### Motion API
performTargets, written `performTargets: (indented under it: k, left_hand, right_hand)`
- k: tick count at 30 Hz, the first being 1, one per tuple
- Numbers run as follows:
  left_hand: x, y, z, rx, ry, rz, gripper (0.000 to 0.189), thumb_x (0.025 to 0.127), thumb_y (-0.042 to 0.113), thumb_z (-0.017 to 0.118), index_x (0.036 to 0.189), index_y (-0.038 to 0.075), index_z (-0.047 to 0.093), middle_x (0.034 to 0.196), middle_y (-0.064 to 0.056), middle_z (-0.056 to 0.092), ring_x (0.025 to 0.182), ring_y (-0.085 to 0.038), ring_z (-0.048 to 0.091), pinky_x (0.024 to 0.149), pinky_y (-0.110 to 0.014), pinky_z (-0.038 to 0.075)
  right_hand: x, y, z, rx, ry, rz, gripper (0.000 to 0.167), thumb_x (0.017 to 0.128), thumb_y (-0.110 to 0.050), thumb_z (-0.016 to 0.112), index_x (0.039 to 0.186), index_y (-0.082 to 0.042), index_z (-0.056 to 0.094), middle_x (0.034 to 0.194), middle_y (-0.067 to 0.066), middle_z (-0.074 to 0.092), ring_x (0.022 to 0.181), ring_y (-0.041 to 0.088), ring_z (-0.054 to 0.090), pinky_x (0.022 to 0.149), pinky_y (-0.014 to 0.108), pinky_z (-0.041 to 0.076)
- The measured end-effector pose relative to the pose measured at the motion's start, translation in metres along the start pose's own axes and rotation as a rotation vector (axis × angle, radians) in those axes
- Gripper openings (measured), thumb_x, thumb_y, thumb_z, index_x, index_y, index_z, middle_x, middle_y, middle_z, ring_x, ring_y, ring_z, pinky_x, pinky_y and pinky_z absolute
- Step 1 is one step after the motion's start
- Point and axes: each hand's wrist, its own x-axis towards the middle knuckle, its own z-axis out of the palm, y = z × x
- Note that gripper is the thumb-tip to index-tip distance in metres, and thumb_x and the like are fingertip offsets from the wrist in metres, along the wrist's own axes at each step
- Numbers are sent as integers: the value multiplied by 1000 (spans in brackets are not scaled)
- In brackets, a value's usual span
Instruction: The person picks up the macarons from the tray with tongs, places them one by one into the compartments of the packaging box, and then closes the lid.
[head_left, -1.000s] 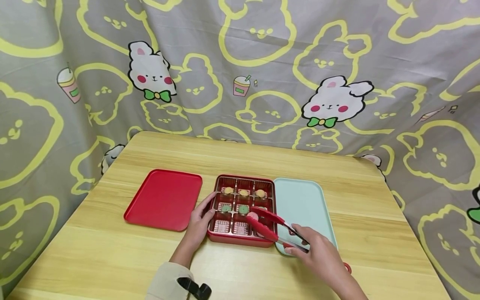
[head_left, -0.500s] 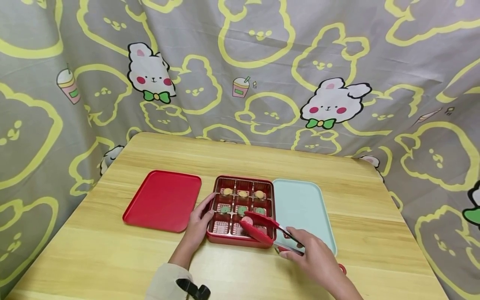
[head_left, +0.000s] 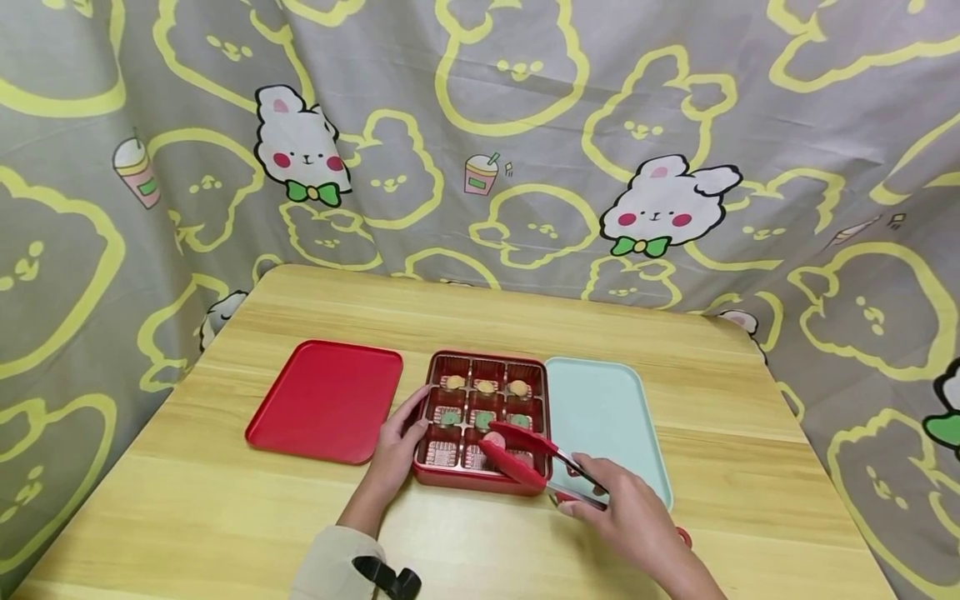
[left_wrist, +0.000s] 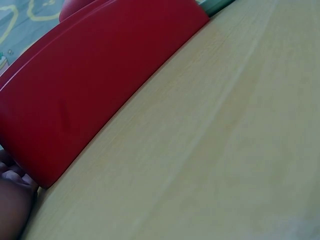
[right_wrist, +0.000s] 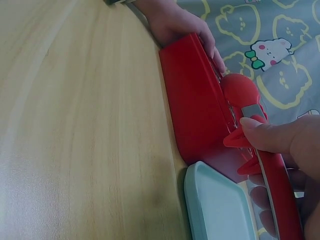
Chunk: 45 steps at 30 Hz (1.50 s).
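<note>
A red box (head_left: 480, 480) with a divided clear plastic insert stands mid-table. Small round yellow pieces (head_left: 485, 387) lie in its back row, green ones (head_left: 484, 420) in the middle row. My left hand (head_left: 397, 450) holds the box's left side, its thumb near the rim. My right hand (head_left: 633, 508) grips red-tipped metal tongs (head_left: 555, 492). Between the tong tips is a round pink piece (head_left: 493, 440), over the front middle compartment. Another pink piece (head_left: 522, 458) lies partly hidden behind the tongs, in the front right compartment. In the right wrist view the tongs' red tip (right_wrist: 240, 90) hides the box's interior.
Left of the box lies a flat red lid or tray (head_left: 326, 400). A pale mint tray (head_left: 600, 408) sits against the box's right side, partly under my right hand. A patterned curtain (head_left: 525, 150) hangs behind the wooden table (head_left: 450, 550).
The tongs and my right hand have moved left and slightly down, carrying the pink piece from the right column toward the front middle compartment. My left hand stays on the box.
</note>
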Motion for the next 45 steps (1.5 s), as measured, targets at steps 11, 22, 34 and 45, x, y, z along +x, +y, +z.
performTargets:
  k: [11,22,34,45]
  left_hand:
    - [1,-2,0,-1,4,6,50,95,3,45,143,18,42,150,-8,35,132,-28,36,95,-17,38]
    - [1,-2,0,-2,5,15,50,95,2,45,143,16,42,149,-8,36,133,-26,35,96,-16,37]
    - [0,0,1,-21,0,3,50,95,3,44,143,18,42,149,-9,35,129,-30,40,92,-20,41]
    - [0,0,1,-12,3,7,49,96,3,44,143,17,42,149,-9,35,129,-30,39,92,-20,42]
  right_hand:
    - [0,-1,-1,12,-16,17,60,70,-31,81,123,-11,63,107,-2,67,84,10,56,69,28,46]
    - [0,-1,-1,12,-8,15,60,69,-30,82,123,-10,64,108,-1,67,84,10,56,70,28,47]
    - [0,11,-8,18,27,28,61,70,-34,81,124,-12,63,102,-4,67,84,11,58,72,32,48]
    - [4,46,-25,11,172,50,60,76,-35,77,125,-7,60,101,11,67,77,19,55,62,31,43]
